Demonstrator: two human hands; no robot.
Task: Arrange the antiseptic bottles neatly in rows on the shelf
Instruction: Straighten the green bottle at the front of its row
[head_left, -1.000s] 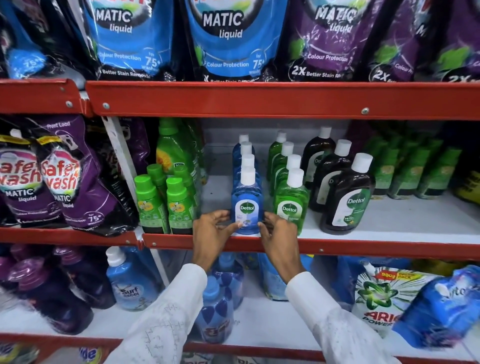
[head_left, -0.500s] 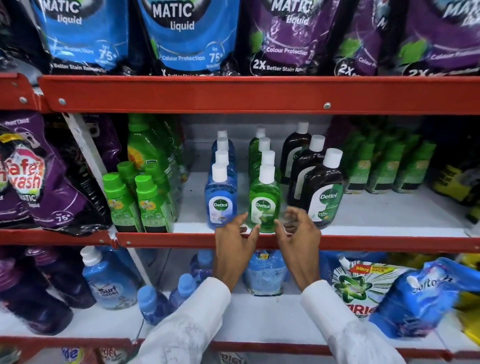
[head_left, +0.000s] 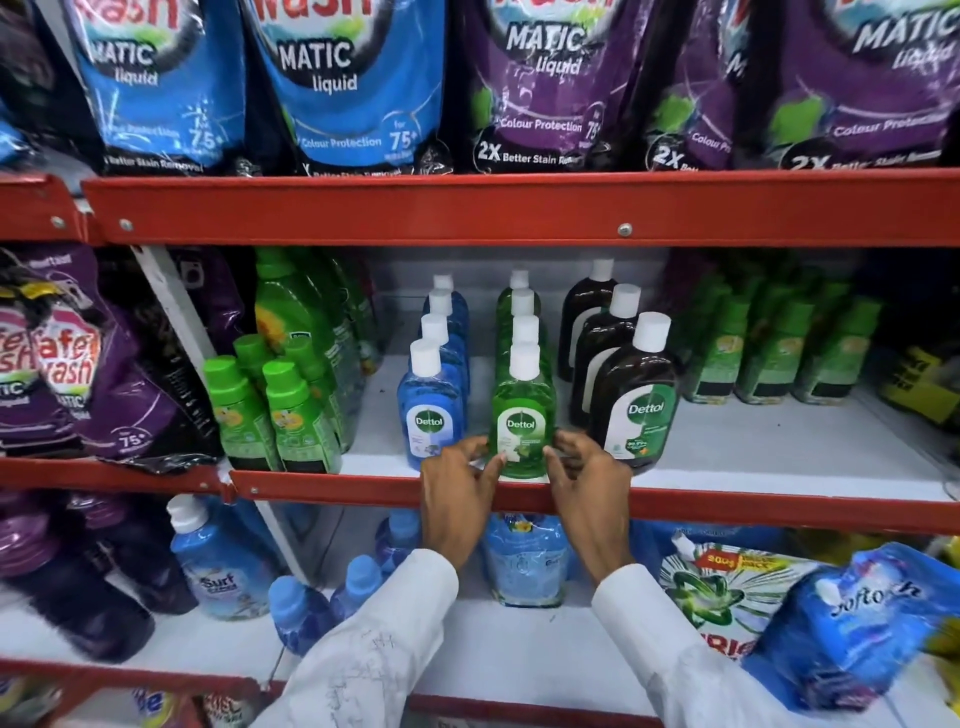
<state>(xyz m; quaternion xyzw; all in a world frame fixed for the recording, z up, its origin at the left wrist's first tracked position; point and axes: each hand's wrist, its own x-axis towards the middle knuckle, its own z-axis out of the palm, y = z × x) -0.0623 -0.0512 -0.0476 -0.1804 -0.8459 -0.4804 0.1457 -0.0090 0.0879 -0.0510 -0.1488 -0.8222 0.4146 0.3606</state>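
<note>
Three rows of white-capped Dettol bottles run front to back on the middle shelf (head_left: 727, 447): a blue row with its front bottle (head_left: 430, 410), a green row with its front bottle (head_left: 522, 415), and a dark brown row with its front bottle (head_left: 636, 400). My left hand (head_left: 457, 493) and my right hand (head_left: 592, 488) press their fingertips against the two lower sides of the front green bottle, which stands upright at the shelf's red front lip (head_left: 779, 512). The rear bottles are partly hidden by those in front.
Small green-capped bottles (head_left: 270, 415) crowd the shelf left of the blue row. More green bottles (head_left: 769, 353) stand at the back right. Detergent pouches (head_left: 337, 83) hang over the red upper rail. Blue bottles and packs fill the shelf below.
Both hands left the front blue bottle, moved right, and closed on the front green bottle. The view shifted right and closer.
</note>
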